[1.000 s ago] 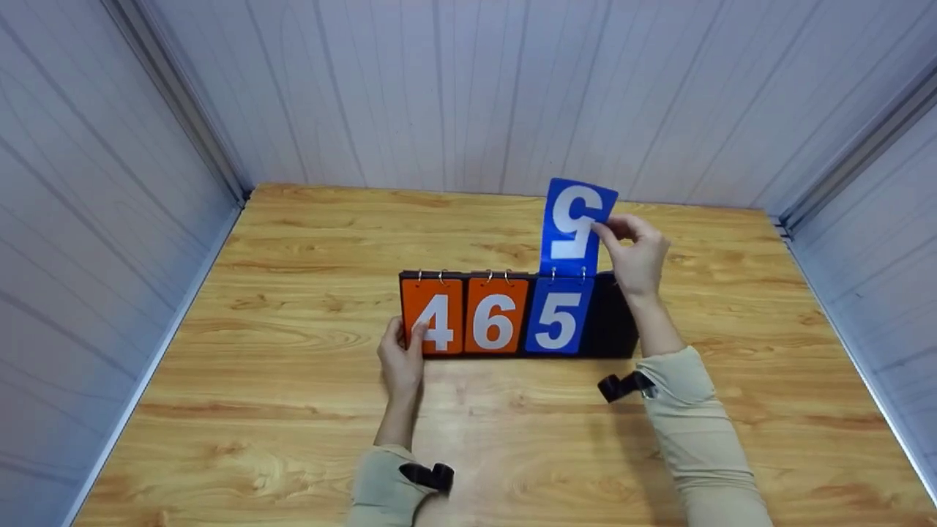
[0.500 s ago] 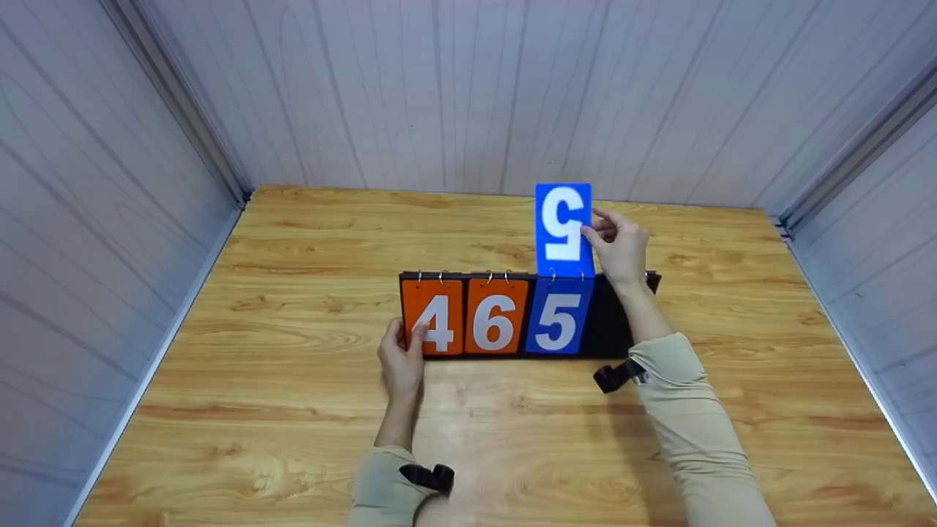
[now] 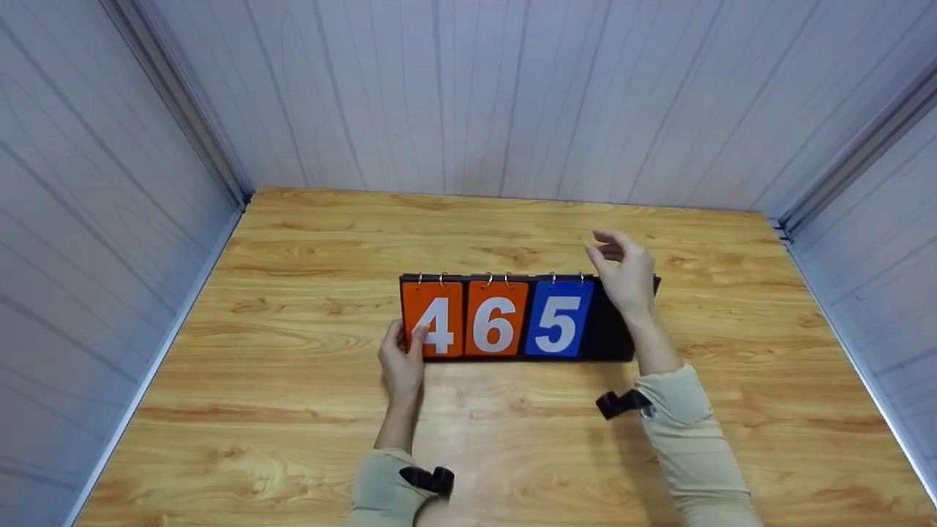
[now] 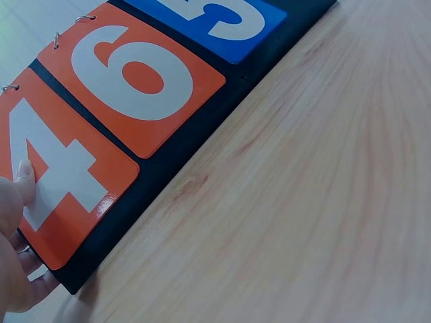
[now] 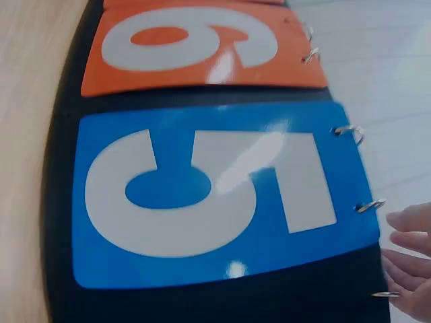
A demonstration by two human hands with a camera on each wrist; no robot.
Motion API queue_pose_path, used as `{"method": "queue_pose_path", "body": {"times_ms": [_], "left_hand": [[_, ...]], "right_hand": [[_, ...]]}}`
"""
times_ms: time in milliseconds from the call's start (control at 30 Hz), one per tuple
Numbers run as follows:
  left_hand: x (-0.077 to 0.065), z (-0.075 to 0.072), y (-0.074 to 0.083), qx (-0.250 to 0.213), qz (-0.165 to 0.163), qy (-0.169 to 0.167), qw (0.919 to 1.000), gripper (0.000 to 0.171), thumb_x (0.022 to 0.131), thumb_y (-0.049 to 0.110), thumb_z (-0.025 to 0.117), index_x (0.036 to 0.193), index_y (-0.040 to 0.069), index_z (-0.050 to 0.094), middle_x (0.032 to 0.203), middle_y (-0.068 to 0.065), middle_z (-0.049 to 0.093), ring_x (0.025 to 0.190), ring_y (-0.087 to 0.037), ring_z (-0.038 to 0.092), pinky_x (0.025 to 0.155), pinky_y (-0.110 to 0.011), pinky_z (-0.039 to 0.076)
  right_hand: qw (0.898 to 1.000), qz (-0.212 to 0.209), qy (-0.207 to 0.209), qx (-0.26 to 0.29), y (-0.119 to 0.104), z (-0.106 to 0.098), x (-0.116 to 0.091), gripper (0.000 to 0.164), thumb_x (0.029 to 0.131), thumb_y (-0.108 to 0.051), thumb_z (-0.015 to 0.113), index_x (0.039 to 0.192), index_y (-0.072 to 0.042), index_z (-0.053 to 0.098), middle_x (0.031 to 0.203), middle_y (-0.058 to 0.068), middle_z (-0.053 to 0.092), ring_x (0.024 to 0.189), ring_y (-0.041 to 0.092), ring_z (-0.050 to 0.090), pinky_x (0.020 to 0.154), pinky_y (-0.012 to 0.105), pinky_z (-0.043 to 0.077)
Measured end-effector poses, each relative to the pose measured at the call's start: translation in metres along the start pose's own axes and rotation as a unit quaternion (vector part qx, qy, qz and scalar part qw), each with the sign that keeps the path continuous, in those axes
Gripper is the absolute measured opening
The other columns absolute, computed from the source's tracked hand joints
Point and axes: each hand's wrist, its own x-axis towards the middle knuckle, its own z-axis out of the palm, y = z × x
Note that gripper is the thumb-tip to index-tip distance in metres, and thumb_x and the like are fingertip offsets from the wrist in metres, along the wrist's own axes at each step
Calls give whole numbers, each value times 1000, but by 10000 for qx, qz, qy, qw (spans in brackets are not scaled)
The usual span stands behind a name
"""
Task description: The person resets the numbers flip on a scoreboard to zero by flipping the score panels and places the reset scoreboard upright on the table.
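A black flip scoreboard (image 3: pixel 609 333) stands on the table with its front leaning back. It shows an orange 4 card (image 3: pixel 448 296), an orange 6 card (image 3: pixel 493 322) and a blue 5 card (image 3: pixel 558 319), each hung on metal rings. The rightmost slot shows bare black. My left hand (image 3: pixel 401 366) grips the board's left end, its thumb lying on the 4 card and the other fingers behind. Just above the top edge at the right is my right hand (image 3: pixel 629 278), fingers loosely bent and holding nothing. In the right wrist view an unused ring (image 5: pixel 385 294) sits beside those fingers.
The wood-grain table (image 3: pixel 307 410) reaches back to a pale panelled wall (image 3: pixel 468 95). Side walls enclose it at the left (image 3: pixel 88 241) and right (image 3: pixel 878 219). A black camera mount sits on each sleeve.
The upper blue 5 card that my right hand pinched, raised above the board, has gone over behind it. My right hand has let it go and moved slightly down and right. The left hand stays put.
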Motion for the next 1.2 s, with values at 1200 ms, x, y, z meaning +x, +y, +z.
{"method": "queue_pose_path", "body": {"times_ms": [1200], "left_hand": [[-1,0,-1,37,173,23,9998,14,83,11,62,90,-1,58,76,-9,58,66,-17,50,56,-26,43]], "right_hand": [[9750,1650,587,1367,1,22,-115,27,69,8,70,89,15,55,82,29,57,67,22,56,59,18,45]]}}
